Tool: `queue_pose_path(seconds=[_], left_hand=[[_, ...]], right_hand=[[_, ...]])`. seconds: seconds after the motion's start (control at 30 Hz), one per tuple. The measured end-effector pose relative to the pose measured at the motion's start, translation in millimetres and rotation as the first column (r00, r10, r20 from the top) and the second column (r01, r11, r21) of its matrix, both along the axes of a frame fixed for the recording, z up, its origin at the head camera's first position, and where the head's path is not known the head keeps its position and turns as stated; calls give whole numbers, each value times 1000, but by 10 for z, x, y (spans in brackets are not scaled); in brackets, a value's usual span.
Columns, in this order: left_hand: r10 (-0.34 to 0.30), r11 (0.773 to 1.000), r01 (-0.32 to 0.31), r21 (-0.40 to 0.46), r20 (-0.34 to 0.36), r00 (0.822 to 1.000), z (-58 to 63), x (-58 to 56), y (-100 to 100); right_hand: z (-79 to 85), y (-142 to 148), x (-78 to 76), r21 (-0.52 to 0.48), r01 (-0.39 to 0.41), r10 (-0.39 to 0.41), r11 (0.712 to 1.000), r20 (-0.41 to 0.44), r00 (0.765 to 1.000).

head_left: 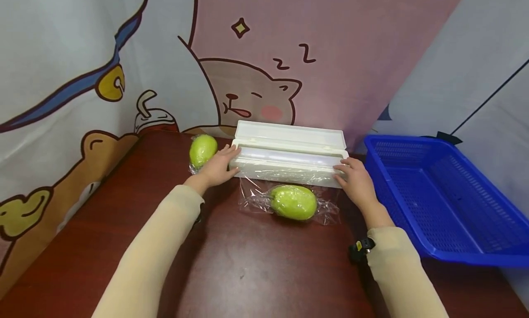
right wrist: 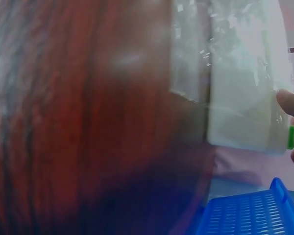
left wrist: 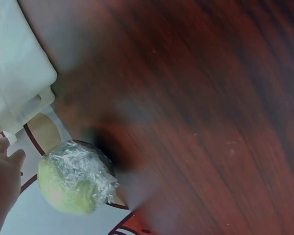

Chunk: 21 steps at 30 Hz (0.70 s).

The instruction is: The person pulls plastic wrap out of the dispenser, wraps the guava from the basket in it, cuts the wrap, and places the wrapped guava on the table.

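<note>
A long white cling film dispenser (head_left: 289, 171) lies across the table with its lid (head_left: 289, 135) raised and a film roll (head_left: 289, 157) inside. My left hand (head_left: 216, 166) holds its left end, thumb at the front and fingers over the edge. At the opposite end, my right hand (head_left: 356, 182) grips the corner, fingers bent over the rim. Clear film (head_left: 254, 196) runs from the dispenser's front towards me, around a green oval fruit (head_left: 294, 202). Another green fruit (head_left: 203, 149), wrapped in film, sits beyond my left hand; crinkled film covers it in the left wrist view.
A blue plastic basket (head_left: 378, 171) with perforated sides stands at the right, close beside my right forearm. Behind the dark red-brown table (head_left: 248, 272) hangs a cartoon-printed cloth (head_left: 343, 47), near the raised lid.
</note>
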<state>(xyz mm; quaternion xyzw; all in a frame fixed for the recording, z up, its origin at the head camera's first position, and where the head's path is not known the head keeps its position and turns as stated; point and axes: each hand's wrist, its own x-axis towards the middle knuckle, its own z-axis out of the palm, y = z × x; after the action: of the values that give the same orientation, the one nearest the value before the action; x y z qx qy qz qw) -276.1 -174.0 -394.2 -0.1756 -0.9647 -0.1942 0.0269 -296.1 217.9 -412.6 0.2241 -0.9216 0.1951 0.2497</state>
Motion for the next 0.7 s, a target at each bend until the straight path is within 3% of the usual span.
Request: queue_pose_path(seconds=[0.2,0.43,0.6,0.7], left_hand=[[-63,998,64,15,-10,998,11,53,-7],[-171,981,156,-118,-124,977,104,181,105],[-178,971,130,-200,-241,954,111,156,321],[-142,969,82,-232,-254,957,81,127,369]], right_hand=[[-23,54,1,-69,-45,38,997,-103,994],[42,72,40,-56,-79,72,995,-114,991],[68,91,89,-88,-63,56,994,-85,995],[82,84,107,-96,-58,53,994,-52,997]])
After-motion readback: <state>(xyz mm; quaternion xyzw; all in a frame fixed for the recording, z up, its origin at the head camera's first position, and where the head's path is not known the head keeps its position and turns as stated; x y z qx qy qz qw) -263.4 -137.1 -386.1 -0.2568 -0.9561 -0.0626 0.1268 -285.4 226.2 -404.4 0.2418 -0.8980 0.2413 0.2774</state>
